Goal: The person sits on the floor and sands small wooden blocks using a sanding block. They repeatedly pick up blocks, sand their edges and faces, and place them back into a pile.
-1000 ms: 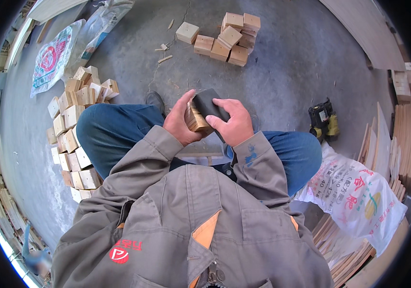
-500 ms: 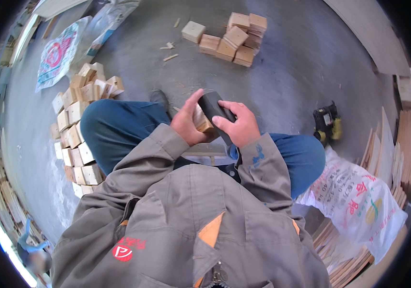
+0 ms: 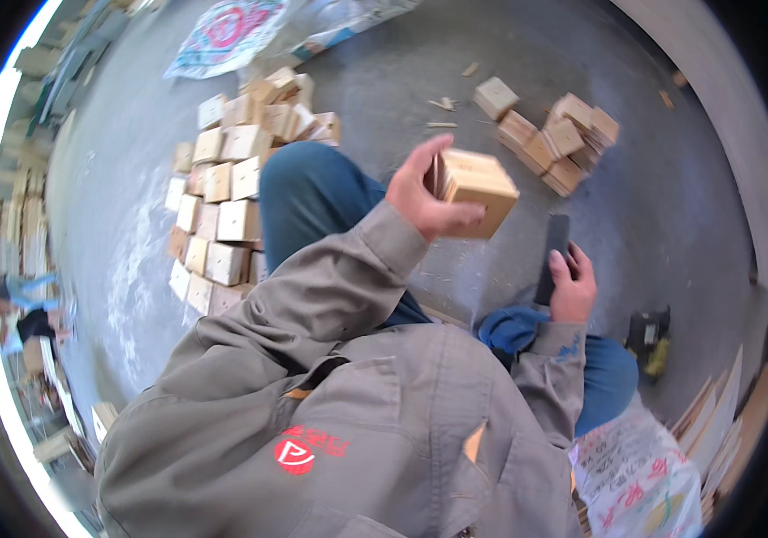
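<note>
Fingers (image 3: 428, 153) of the left hand (image 3: 418, 199) gripped a pale square-faced wooden block (image 3: 484, 190), those of the right hand (image 3: 572, 292) were closed on a dark grey rectangular bar (image 3: 557, 236), both were held above the grey concrete floor (image 3: 362, 94), well in from its edges.

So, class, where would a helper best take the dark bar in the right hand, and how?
Probably pinch the dark bar across its width at the far end, coming from ahead: it is long and narrow, and that end juts bare beyond the right hand.
</note>
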{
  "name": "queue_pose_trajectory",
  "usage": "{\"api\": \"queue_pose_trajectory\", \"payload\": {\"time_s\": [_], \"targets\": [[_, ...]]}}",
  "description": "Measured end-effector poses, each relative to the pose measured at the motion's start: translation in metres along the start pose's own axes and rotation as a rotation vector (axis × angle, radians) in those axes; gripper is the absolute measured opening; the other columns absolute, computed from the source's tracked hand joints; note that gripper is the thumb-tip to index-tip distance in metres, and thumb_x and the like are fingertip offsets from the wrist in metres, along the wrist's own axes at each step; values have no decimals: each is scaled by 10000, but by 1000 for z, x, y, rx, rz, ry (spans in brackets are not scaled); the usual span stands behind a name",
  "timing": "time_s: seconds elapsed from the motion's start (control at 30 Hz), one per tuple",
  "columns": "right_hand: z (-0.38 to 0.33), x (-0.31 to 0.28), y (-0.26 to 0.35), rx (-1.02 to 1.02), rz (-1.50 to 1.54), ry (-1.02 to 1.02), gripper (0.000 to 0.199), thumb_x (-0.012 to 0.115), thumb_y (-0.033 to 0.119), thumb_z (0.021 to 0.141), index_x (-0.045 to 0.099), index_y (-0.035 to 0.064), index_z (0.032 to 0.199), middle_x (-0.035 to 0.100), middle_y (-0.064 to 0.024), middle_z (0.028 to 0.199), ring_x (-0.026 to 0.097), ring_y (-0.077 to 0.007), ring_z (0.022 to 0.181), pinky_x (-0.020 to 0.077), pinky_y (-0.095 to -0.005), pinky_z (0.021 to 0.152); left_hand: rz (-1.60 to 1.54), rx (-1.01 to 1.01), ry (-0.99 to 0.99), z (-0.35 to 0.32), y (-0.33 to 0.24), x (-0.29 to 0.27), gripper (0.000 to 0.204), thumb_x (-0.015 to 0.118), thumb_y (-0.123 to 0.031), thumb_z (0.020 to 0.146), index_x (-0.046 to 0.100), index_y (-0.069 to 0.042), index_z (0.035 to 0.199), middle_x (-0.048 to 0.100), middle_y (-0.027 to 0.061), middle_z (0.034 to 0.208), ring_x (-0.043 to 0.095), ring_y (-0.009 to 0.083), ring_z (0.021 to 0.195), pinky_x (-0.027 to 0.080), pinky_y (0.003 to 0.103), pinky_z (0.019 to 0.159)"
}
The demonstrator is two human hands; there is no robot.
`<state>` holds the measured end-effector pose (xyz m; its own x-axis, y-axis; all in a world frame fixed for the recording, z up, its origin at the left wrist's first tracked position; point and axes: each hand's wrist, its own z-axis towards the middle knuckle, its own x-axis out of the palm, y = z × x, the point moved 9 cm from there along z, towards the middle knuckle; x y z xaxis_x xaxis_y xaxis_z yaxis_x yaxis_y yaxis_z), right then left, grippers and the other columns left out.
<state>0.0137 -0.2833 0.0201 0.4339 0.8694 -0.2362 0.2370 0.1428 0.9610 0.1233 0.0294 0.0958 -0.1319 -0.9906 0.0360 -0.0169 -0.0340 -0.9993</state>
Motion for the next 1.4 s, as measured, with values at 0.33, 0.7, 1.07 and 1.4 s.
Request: {"api": "queue_pose_trajectory", "payload": {"time_s": [0.33,0.7,1.07,1.4], "targets": [[-4,21,-10,39,47,132,494,750,153,957,593,-68,1369,688,-156,1242,655,-192,1096,516,-316,977,28,253,-599,-50,-138,-307,899,889,-111,764,409,23,1512,595,202,1320,642,296,1178,566,416,991],[-4,38,-29,84,-142,246,565,773,191,957,555,-68,1409,681,-178,1260,651,-192,1104,513,-305,981,-185,-148,-1249,-408,18,-527,619,776,-187,898,515,-7,1430,667,179,1243,688,332,1124,603,486,925],[-8,50,-33,66,-263,317,572,791,203,933,576,-52,1397,689,-190,1249,661,-208,1098,524,-322,963,-549,-571,-1532,-606,254,-473,501,730,-287,947,591,-85,1383,694,163,1297,694,394,1134,566,618,953],[-11,44,-48,71,-370,316,586,822,219,905,594,-34,1381,702,-197,1221,686,-210,1051,548,-329,936,-695,-658,-1468,-554,311,-461,475,771,-333,912,626,-241,1356,700,65,1304,654,365,1177,503,675,954]]}}
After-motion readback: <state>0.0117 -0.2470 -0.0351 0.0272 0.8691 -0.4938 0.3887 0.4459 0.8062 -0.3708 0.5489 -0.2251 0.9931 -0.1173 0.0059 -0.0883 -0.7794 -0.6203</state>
